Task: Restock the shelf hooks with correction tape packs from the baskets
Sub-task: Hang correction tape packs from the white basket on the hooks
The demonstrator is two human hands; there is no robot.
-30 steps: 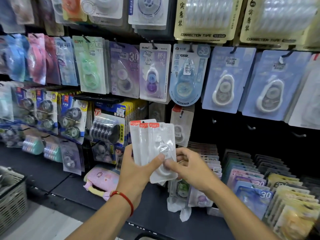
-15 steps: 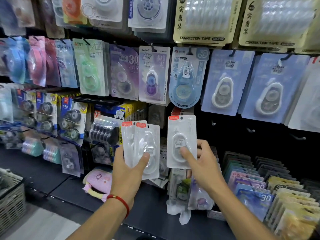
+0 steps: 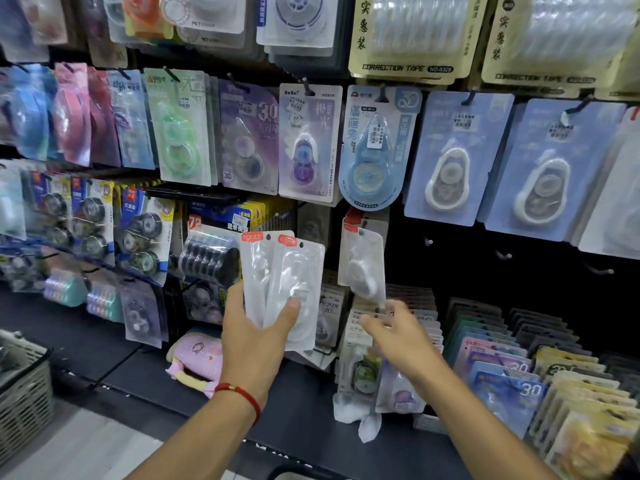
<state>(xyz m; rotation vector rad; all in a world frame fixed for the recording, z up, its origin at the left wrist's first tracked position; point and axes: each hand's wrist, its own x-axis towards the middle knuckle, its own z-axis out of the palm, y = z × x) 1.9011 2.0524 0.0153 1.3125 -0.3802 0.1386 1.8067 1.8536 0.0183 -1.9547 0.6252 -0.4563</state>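
Observation:
My left hand (image 3: pixel 254 344) grips two clear correction tape packs (image 3: pixel 284 289) with red top tabs, held upright in front of the lower shelf. A third clear pack (image 3: pixel 363 261) hangs on a hook of the black pegboard, just right of them. My right hand (image 3: pixel 398 336) is below that hanging pack, fingers relaxed and holding nothing, a little apart from its bottom edge. Bare hooks (image 3: pixel 502 254) stick out of the pegboard further right.
Rows of other carded correction tapes (image 3: pixel 453 157) hang above. Upright stacks of packs (image 3: pixel 512 382) fill trays on the shelf at lower right. A grey basket (image 3: pixel 20 393) stands at the lower left. A pink pouch (image 3: pixel 199 358) lies on the shelf.
My right hand took one pack from the left hand's stack, carried it up and right onto the hook, let it go and dropped below it. The left hand stayed with two packs.

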